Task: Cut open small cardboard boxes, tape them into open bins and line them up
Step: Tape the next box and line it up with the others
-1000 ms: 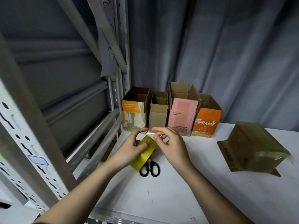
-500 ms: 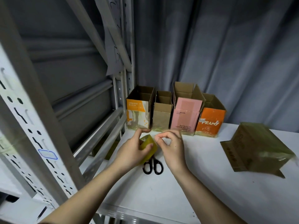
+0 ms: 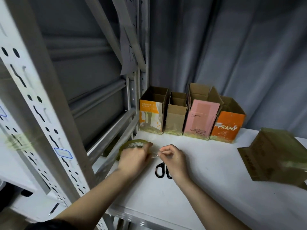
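On white shelf — grey curtain behind

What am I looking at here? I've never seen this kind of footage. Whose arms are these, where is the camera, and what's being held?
There is no machine: a person works with bare hands, filmed by a camera worn on their head, looking forward and down. The left hand grips a roll of yellowish tape. The right hand pinches the clear tape end pulled from the roll. On the white shelf lie black scissors, partly under the right hand. Four open box bins stand in a row at the back. A brown cardboard box covered in tape lies to the right.
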